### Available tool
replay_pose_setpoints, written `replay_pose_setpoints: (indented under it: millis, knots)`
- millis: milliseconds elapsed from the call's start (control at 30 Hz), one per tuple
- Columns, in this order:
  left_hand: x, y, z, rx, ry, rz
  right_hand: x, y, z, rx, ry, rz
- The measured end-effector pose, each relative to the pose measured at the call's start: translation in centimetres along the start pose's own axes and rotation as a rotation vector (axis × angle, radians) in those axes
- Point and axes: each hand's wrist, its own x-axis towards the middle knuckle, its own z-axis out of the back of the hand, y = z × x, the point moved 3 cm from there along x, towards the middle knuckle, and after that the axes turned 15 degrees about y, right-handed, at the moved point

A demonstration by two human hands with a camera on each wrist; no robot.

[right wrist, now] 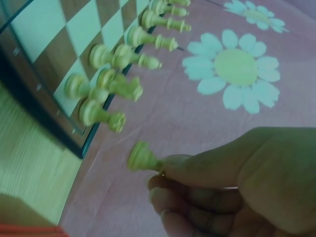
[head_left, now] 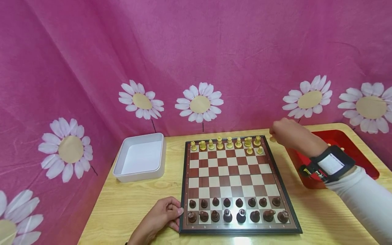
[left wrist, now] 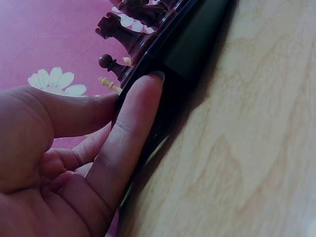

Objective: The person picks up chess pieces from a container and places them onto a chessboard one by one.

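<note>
The chessboard [head_left: 229,172] lies on the table, dark pieces in two rows at the near side and cream pieces along the far side. My left hand [head_left: 163,212] grips the board's left edge near its front corner. In the left wrist view, the fingers [left wrist: 136,111] press against the dark frame beside a dark rook [left wrist: 126,34]. Off the board's far right corner, my right hand [head_left: 289,132] pinches a cream pawn [right wrist: 141,157] between thumb and fingertips. The pawn's base points toward the board; its top is hidden. Two cream pawns, one of them this pawn [head_left: 259,150], stand before the right-hand back-row pieces.
A red tray [head_left: 362,156] stands right of the board under my right forearm, with a few cream pieces [head_left: 342,149] visible inside. At the back left is a white box [head_left: 139,175]. A pink flowered cloth [head_left: 245,68] hangs behind the table [head_left: 134,194].
</note>
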Motion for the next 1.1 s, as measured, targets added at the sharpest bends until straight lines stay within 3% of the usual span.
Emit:
replay_pose_setpoints:
  millis: [567, 1100]
  knots:
    - [0.1, 0.1, 0.1, -0.010, -0.007, 0.001, 3.1, 4.9, -1.6, 0.005, -0.032, 0.072]
    - [0.1, 0.0, 0.0, -0.017, 0.003, -0.001, 5.6, 6.2, -3.7, 0.150, 0.067, 0.147]
